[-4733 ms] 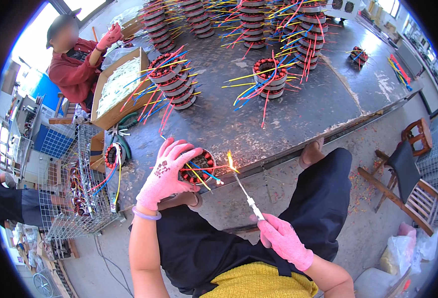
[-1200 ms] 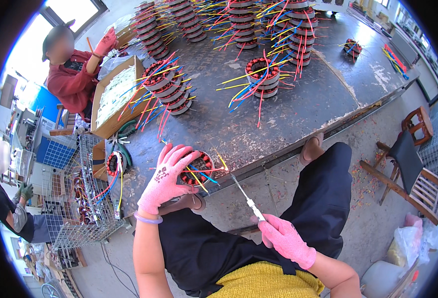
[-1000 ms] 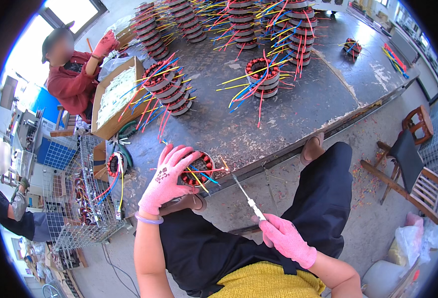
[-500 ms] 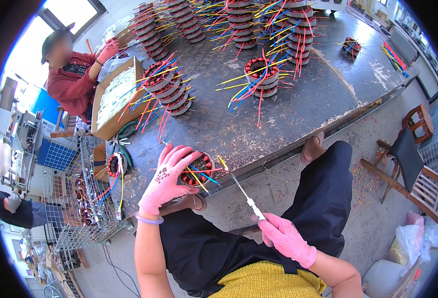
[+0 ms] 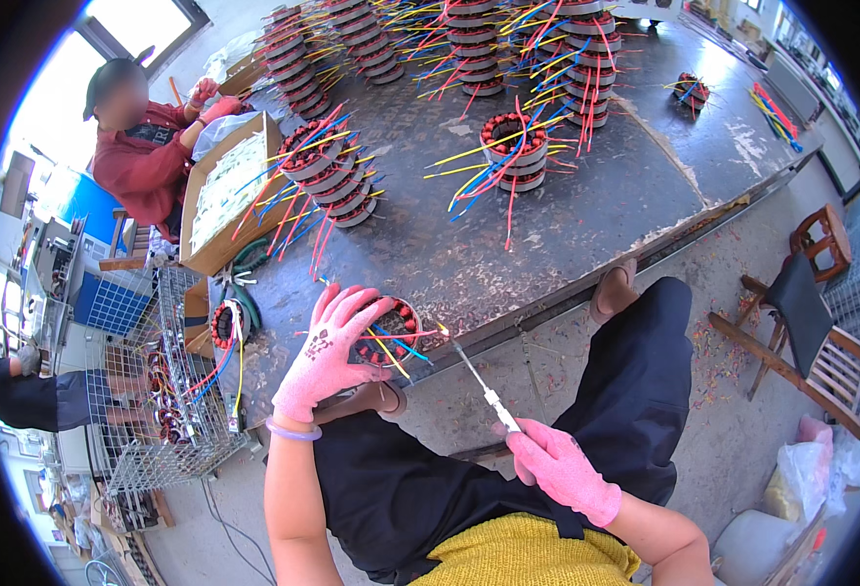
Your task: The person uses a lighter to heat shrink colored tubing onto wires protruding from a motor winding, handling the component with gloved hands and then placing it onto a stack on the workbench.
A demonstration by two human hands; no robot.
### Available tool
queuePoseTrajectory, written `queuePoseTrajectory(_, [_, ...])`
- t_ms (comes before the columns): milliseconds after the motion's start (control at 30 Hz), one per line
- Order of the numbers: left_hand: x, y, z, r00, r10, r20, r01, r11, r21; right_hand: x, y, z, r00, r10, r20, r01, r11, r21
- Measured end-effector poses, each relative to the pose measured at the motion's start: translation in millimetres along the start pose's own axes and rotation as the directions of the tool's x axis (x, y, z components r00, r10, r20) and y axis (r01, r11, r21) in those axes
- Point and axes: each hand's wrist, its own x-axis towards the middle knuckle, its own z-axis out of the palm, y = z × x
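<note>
My left hand (image 5: 325, 352), in a pink glove, wraps its fingers and thumb round the rim of a ring-shaped motor stator (image 5: 409, 317) with red windings at the table's near edge. Red, blue and yellow lead wires (image 5: 391, 347) stick out to the right of that stator. In my pink-gloved right hand (image 5: 559, 467) is a slim white-handled tool (image 5: 491, 398) with a long thin metal shaft. Its tip meets or nearly meets the end of a red lead, where a small yellow, flame-like glow shows. Whether they touch I cannot tell.
Stacks of stators (image 5: 586, 68) with wires sticking out stand at the back of the dark table (image 5: 635, 195). Shorter stacks (image 5: 327, 176) are nearer. By the cardboard box (image 5: 217, 200) are green-handled pliers (image 5: 240, 278). A person (image 5: 142, 146) works at far left; a wooden chair (image 5: 801, 332) stands right.
The yellow glow at the tool's tip has shrunk. My hands hold almost the same place. The person at far left has moved their hands apart; another person at the left edge has shifted.
</note>
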Motion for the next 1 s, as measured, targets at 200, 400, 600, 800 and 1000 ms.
queuePoseTrajectory(200, [-0.3,1.0,-0.1,1.0,-0.014,-0.002,0.014,1.0,0.008,-2.3,-6.1,1.3,1.0,0.015,-0.005,-0.015,1.0,-0.01])
queuePoseTrajectory(400, [1.3,2.3,-1.0,1.0,-0.01,0.0,0.01,1.0,-0.009,-1.2,3.8,2.0,1.0,0.004,-0.015,-0.002,0.992,0.124])
queuePoseTrajectory(600, [0.8,2.6,-1.6,1.0,-0.003,-0.008,0.003,1.0,-0.011,-0.9,1.7,-0.1,0.999,-0.029,-0.017,0.029,0.999,-0.024])
queuePoseTrajectory(800, [0.9,3.0,-1.7,1.0,-0.009,0.002,0.009,1.0,0.002,1.3,5.0,-1.8,0.999,-0.051,-0.01,0.05,0.996,-0.073])
queuePoseTrajectory(1000, [0.5,4.1,-2.2,1.0,-0.012,0.006,0.012,1.0,0.01,-0.9,-1.7,0.0,0.999,-0.033,-0.005,0.033,0.998,-0.062])
